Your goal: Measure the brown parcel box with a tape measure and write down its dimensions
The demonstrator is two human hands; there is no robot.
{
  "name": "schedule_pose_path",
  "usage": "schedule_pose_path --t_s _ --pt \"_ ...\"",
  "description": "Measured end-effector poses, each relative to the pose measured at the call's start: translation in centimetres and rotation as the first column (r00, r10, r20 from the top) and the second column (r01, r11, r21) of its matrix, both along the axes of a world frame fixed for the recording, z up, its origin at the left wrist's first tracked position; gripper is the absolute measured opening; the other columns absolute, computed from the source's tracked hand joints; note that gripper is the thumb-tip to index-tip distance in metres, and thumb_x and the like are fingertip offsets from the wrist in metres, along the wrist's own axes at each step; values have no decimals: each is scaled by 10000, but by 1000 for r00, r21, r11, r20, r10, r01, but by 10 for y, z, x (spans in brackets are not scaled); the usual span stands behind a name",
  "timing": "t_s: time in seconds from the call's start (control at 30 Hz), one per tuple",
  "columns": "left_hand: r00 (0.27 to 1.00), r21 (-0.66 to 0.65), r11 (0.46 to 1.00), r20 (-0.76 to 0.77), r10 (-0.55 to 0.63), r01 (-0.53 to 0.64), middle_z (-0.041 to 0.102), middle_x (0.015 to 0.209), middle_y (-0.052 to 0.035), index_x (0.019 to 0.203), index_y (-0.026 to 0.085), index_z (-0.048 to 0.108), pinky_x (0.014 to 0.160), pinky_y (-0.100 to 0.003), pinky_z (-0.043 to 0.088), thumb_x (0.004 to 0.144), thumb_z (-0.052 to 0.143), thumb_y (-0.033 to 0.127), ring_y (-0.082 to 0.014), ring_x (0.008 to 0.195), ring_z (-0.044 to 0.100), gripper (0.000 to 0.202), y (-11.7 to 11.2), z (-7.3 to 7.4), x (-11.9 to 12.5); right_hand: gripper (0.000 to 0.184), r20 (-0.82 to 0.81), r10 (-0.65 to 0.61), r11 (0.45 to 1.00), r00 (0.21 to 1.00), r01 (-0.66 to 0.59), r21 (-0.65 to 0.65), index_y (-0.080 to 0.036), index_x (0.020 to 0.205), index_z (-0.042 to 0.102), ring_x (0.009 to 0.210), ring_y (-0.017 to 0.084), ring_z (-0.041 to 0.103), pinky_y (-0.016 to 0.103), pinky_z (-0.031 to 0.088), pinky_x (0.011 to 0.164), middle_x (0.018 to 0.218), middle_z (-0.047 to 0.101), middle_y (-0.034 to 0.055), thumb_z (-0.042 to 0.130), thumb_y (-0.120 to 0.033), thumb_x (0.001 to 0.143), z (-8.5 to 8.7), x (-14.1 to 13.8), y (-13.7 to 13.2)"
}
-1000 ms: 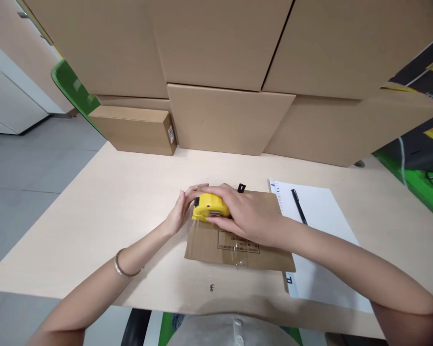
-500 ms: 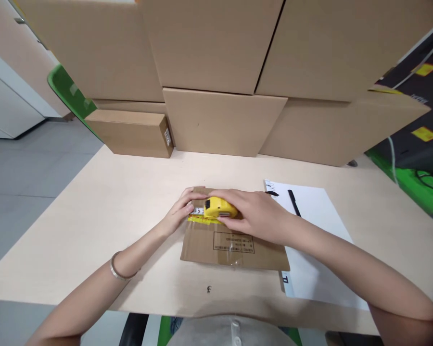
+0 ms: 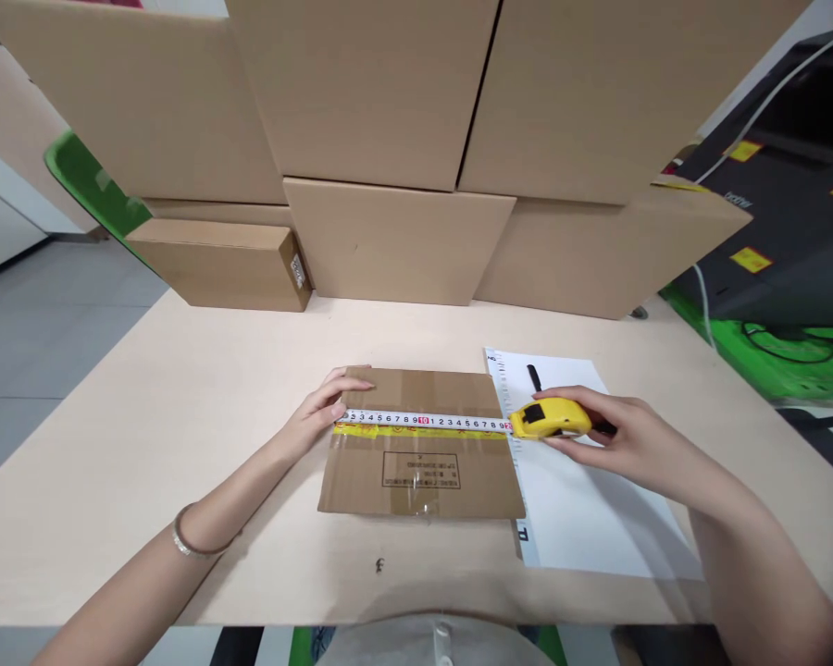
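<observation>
A flat brown cardboard box (image 3: 361, 481) with clear tape, a yellow strip and a printed frame lies on the table before me. My right hand (image 3: 621, 430) grips a yellow tape measure (image 3: 559, 418) just past the box's right edge. Its white blade (image 3: 451, 423) runs straight across the box top, pulled out to about the 20 mark. At the box's left edge, my left hand (image 3: 317, 407) is closed on the blade's end, thumb at the tip and fingers over the box corner.
White sheets of paper (image 3: 597, 527) lie right of the box, partly under my right hand, with a black pen (image 3: 534, 377) on them. A small carton (image 3: 222, 268) and large cardboard boxes (image 3: 395, 245) line the back. A dark machine (image 3: 791, 240) stands at right.
My right hand has moved right with the tape measure, drawing the blade out from a short length to the box's full width. My left hand stays at the left edge. The view has shifted slightly.
</observation>
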State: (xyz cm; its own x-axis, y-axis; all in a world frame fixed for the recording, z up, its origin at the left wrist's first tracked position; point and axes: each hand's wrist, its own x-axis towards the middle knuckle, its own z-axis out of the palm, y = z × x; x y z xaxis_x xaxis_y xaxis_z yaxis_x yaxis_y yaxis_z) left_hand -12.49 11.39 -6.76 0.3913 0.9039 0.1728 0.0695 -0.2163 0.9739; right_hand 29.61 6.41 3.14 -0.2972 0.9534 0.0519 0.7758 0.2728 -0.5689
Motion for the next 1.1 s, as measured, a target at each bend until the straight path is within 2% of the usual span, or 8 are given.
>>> schedule_pose_path --t_s 0.1,0.37,0.53,0.7,0.8,0.93,1.03,1.1 --pt "1000 13 1000 11 9 -9 601 1421 -104 1159 325 772 1170 -570 331 894 626 655 -382 1373 468 448 0 2 1 381 -34 49 994 998 -52 -100 -304 1270 684 777 193 681 287 522 635 1119 769 43 692 -397 901 -6 -2 2" --pt "1000 -4 1000 -3 -12 12 617 1375 -103 1180 353 767 1198 -598 286 893 616 667 -385 1387 454 451 2 1 -1 309 -10 101 994 995 -102 -46 -304 1180 682 768 182 648 285 472 669 1013 740 2 705 -304 872 9 -10 12" --pt "999 -12 999 24 -32 32 567 1502 -98 1246 325 757 1226 -587 264 889 621 647 -398 1454 406 500 5 0 -2 298 93 236 960 967 -247 130 -280 1145 673 828 185 681 288 448 709 1072 757 1 654 -239 851 24 -87 32" --pt "983 -3 1000 181 -27 28 624 1460 -77 1205 305 779 1228 -581 306 869 632 638 -399 1465 430 495 4 -8 6 392 175 482 831 859 -511 219 -266 1238 659 933 217 687 303 399 673 1178 755 26 596 -209 855 22 -174 51" --pt "968 -56 998 250 31 -18 663 1408 -91 1181 276 783 1207 -581 366 927 496 696 -392 1406 512 569 2 -7 10 419 174 551 781 817 -577 238 -264 1259 662 995 227 680 315 404 707 1198 745 32 578 -181 857 22 -193 55" --pt "1000 82 997 23 -9 7 590 1515 -84 1213 283 777 1273 -589 250 930 522 684 -389 1487 421 553 0 23 -1 371 77 571 783 817 -570 249 -269 1161 686 1011 225 675 327 447 799 1141 743 24 608 -172 812 39 -162 53" --pt "954 296 955 -289 79 10 516 1586 -41 1215 324 776 1305 -616 78 833 774 419 -402 1578 242 394 -14 68 -5 319 -40 645 754 763 -627 195 -261 1035 677 970 212 662 349 476 849 1069 734 25 601 -111 764 55 -115 43" --pt "949 346 938 -299 96 14 608 1482 -68 1202 309 777 1298 -635 120 803 783 274 -417 1544 318 401 -34 95 7 337 -72 694 720 717 -686 103 -276 1018 670 965 192 661 342 484 867 1079 720 14 600 -64 765 62 -90 31"
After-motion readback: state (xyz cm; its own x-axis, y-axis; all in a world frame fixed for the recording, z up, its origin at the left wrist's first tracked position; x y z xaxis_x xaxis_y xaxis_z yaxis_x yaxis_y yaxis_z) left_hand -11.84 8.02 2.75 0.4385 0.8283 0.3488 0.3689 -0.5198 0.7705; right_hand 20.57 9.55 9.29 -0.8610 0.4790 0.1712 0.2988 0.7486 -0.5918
